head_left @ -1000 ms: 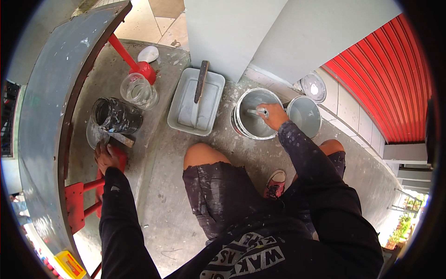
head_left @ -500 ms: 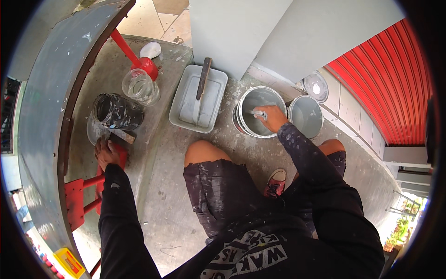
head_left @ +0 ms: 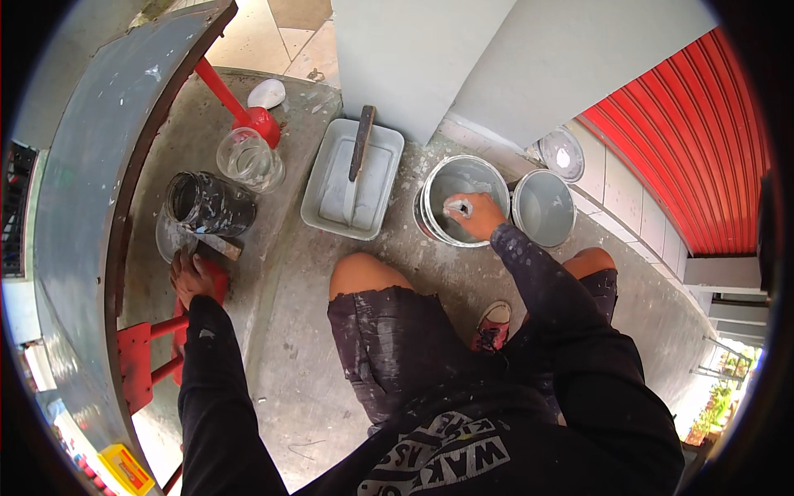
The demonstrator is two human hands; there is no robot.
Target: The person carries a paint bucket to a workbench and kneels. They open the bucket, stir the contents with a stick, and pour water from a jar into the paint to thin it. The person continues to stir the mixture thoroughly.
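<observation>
Over the paint bucket my right hand is closed round a grey paint-coated stick; its upper end pokes out of my fist, and the lower part is hidden. Grey paint lines the inside of this bucket. My left hand rests with fingers apart on the red metal foot of the table. Just beyond its fingertips lie a flat scraper-like piece and a round lid. A paint-smeared dark jar lies tipped on its side there.
A grey paint tray holds a dark-handled knife laid across it. Clear plastic cups stand by the red table leg. A second bucket and a lid sit near the wall. The tabletop overhangs at left.
My right hand has shifted slightly left inside the bucket's rim and turned, with the stick still in it. My left hand has barely moved.
</observation>
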